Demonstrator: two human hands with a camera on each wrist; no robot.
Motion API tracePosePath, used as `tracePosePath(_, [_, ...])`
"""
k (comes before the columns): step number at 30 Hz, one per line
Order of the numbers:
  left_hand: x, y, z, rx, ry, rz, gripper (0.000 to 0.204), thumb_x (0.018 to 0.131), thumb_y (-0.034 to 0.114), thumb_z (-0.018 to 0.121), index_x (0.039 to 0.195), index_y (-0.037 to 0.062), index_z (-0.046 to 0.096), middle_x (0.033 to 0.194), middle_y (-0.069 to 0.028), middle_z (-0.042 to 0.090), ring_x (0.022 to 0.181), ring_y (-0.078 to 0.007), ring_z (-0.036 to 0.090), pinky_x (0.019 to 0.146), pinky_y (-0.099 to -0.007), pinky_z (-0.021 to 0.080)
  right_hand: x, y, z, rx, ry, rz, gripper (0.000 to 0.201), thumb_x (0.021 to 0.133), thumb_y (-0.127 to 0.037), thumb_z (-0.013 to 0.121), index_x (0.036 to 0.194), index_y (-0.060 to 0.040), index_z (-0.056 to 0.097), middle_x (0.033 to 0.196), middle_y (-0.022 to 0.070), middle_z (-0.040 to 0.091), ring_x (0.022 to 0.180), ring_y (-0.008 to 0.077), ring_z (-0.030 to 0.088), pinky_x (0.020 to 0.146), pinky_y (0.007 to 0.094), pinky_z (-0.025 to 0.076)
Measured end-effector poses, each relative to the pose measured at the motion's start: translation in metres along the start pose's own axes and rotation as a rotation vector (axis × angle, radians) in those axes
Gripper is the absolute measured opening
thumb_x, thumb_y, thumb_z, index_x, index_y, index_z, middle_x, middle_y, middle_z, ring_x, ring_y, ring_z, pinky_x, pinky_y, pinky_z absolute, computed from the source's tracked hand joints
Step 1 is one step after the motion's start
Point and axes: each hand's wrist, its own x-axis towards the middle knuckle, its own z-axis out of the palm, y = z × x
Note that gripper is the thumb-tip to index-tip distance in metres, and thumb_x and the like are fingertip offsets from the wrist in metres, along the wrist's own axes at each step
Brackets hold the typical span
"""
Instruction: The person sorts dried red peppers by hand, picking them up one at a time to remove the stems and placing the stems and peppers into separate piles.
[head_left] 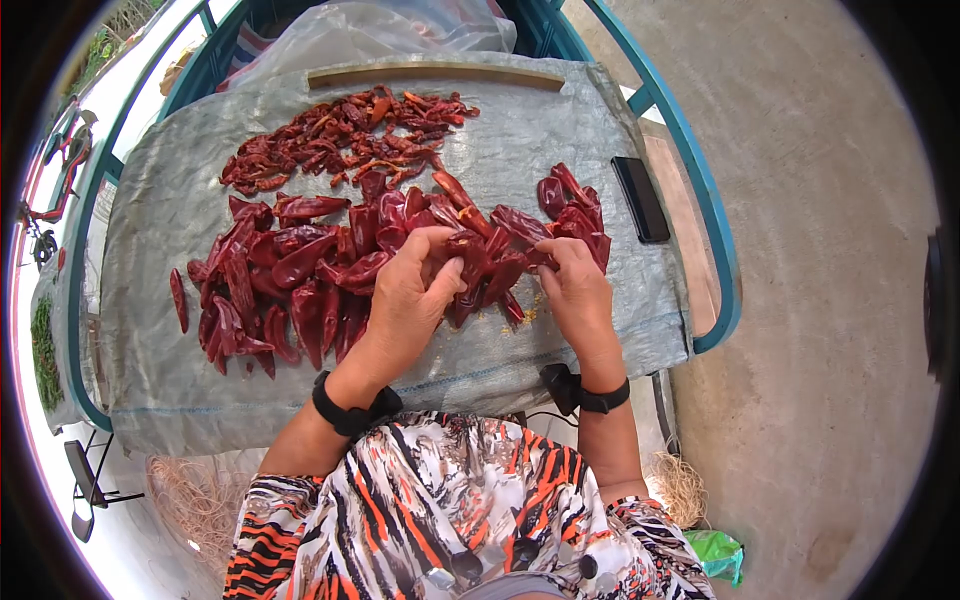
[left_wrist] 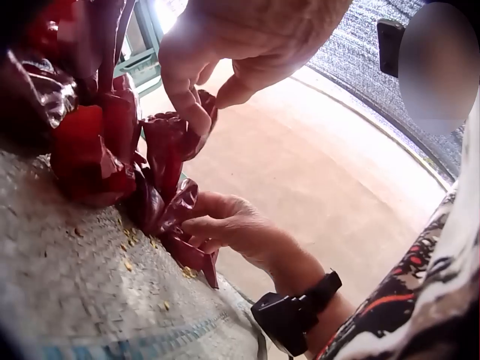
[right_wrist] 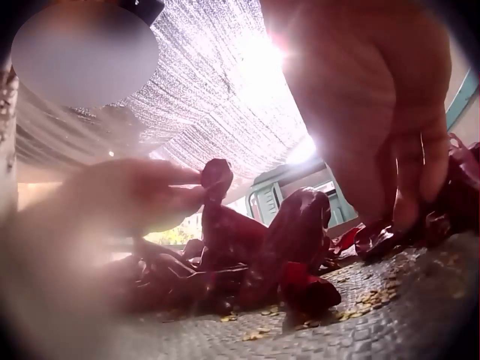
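Observation:
Dark red dried peppers (head_left: pixel 300 265) lie heaped on a grey woven sheet (head_left: pixel 560 385). The left hand (head_left: pixel 410 295) pinches one pepper (left_wrist: pixel 196 135) between thumb and fingers, above the heap's right part; in the right wrist view this pepper (right_wrist: pixel 216 178) stands up from the others. The right hand (head_left: pixel 578 300) has its fingertips on peppers at the heap's right end; the left wrist view shows that hand (left_wrist: pixel 244 229) with thumb and fingers round a pepper (left_wrist: pixel 180 206) low on the sheet. Yellow seeds (left_wrist: pixel 129 247) lie beside the peppers.
Smaller shrivelled peppers (head_left: pixel 340 135) form a pile behind the heap. A wooden strip (head_left: pixel 435 73) lies along the back, and a black phone (head_left: pixel 640 200) at the right. A teal metal rail (head_left: pixel 700 185) runs round the sheet. Clear plastic (head_left: pixel 370 35) is behind.

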Motion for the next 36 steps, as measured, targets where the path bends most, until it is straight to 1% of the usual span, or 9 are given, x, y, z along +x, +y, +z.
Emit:
tracePosePath(1, [0.001, -0.002, 0.0, -0.04, 0.004, 0.053, 0.043, 0.101, -0.001, 0.061, 0.143, -0.0003, 0.049, 0.13, -0.0094, 0.057, 0.097, -0.0137, 0.069, 0.081, -0.0251, 0.056, 0.0, -0.001, 0.003, -0.092, -0.003, -0.024, 0.031, 0.09, -0.005, 0.067, 0.12, -0.0123, 0.068, 0.114, 0.0097, 0.066, 0.085, 0.0336, 0.071, 0.074, 0.0435, 0.057])
tracePosePath(5, [0.003, -0.008, 0.005, -0.005, 0.015, 0.268, 0.052, 0.094, -0.008, 0.064, 0.144, 0.0024, 0.051, 0.146, -0.0159, 0.046, 0.105, -0.0172, 0.07, 0.084, -0.0272, 0.059, 0.003, -0.002, 0.014, -0.255, -0.092, 0.037, 0.037, 0.084, -0.005, 0.072, 0.119, -0.0157, 0.067, 0.115, 0.0075, 0.063, 0.094, 0.0338, 0.069, 0.077, 0.0458, 0.055])
tracePosePath(12, [-0.001, -0.008, -0.002, 0.111, -0.081, 0.253, 0.035, 0.096, -0.006, 0.063, 0.13, 0.0011, 0.061, 0.13, -0.0097, 0.057, 0.1, -0.0134, 0.069, 0.086, -0.0271, 0.056, 0.004, -0.005, 0.009, 0.106, 0.085, 0.088, 0.015, 0.087, -0.003, 0.068, 0.1, -0.0118, 0.067, 0.114, 0.0068, 0.062, 0.076, 0.025, 0.067, 0.07, 0.0377, 0.055])
tracePosePath(13, [-0.002, -0.006, 0.0, 0.12, -0.1, 0.23, 0.033, 0.096, -0.006, 0.064, 0.129, 0.0009, 0.062, 0.127, -0.0089, 0.059, 0.098, -0.0128, 0.069, 0.085, -0.0271, 0.056, 0.004, -0.01, 0.006, 0.201, 0.138, 0.098, 0.015, 0.088, -0.002, 0.071, 0.101, -0.0091, 0.067, 0.11, 0.0051, 0.064, 0.077, 0.0179, 0.066, 0.071, 0.0316, 0.054])
tracePosePath(16, [-0.004, 0.0, 0.007, 0.138, -0.114, 0.246, 0.035, 0.095, -0.003, 0.068, 0.129, 0.0013, 0.063, 0.12, -0.0075, 0.062, 0.092, -0.0121, 0.068, 0.082, -0.0269, 0.056, -0.003, -0.022, 0.002, 0.482, 0.186, 0.113, 0.016, 0.088, 0.003, 0.072, 0.101, -0.0043, 0.067, 0.104, 0.0049, 0.067, 0.081, 0.0142, 0.067, 0.073, 0.0284, 0.054])
tracePosePath(23, [-0.005, 0.0, 0.014, 0.102, -0.125, 0.276, 0.031, 0.098, 0.0, 0.065, 0.129, 0.0015, 0.064, 0.112, -0.0066, 0.067, 0.084, -0.0102, 0.066, 0.076, -0.0251, 0.056, -0.018, -0.059, 0.003, 0.808, 0.021, 0.005, 0.017, 0.091, 0.005, 0.072, 0.107, -0.0018, 0.068, 0.104, 0.005, 0.069, 0.09, 0.0116, 0.067, 0.08, 0.0268, 0.055])
tracePosePath(29, [-0.008, 0.004, 0.005, 0.034, -0.079, 0.025, 0.01, 0.099, 0.004, 0.069, 0.108, 0.0016, 0.066, 0.087, 0.002, 0.065, 0.076, -0.0041, 0.057, 0.066, -0.0222, 0.047, -0.013, -0.014, -0.02, 0.341, 0.258, 0.167, 0.021, 0.091, -0.003, 0.073, 0.111, -0.0037, 0.068, 0.104, 0.0072, 0.067, 0.093, 0.0185, 0.067, 0.08, 0.0316, 0.054])
tracePosePath(32, [-0.004, -0.008, 0.006, 0.304, -0.051, 0.284, 0.01, 0.097, 0.003, 0.071, 0.107, 0.0017, 0.067, 0.085, 0.0005, 0.066, 0.075, -0.0048, 0.058, 0.066, -0.023, 0.047, -0.016, 0.009, -0.027, -0.015, 0.227, 0.241, 0.029, 0.09, -0.012, 0.075, 0.117, -0.0063, 0.066, 0.104, 0.0097, 0.066, 0.096, 0.0266, 0.066, 0.083, 0.039, 0.053])
tracePosePath(36, [-0.005, -0.004, 0.012, 0.228, -0.2, 0.279, 0.016, 0.093, -0.001, 0.072, 0.109, 0.0019, 0.069, 0.097, -0.0043, 0.067, 0.077, -0.0087, 0.061, 0.067, -0.0255, 0.049, -0.028, 0.015, -0.019, -0.144, 0.095, 0.358, 0.041, 0.088, -0.02, 0.076, 0.125, -0.0093, 0.063, 0.108, 0.0118, 0.067, 0.097, 0.0327, 0.066, 0.087, 0.0457, 0.053])
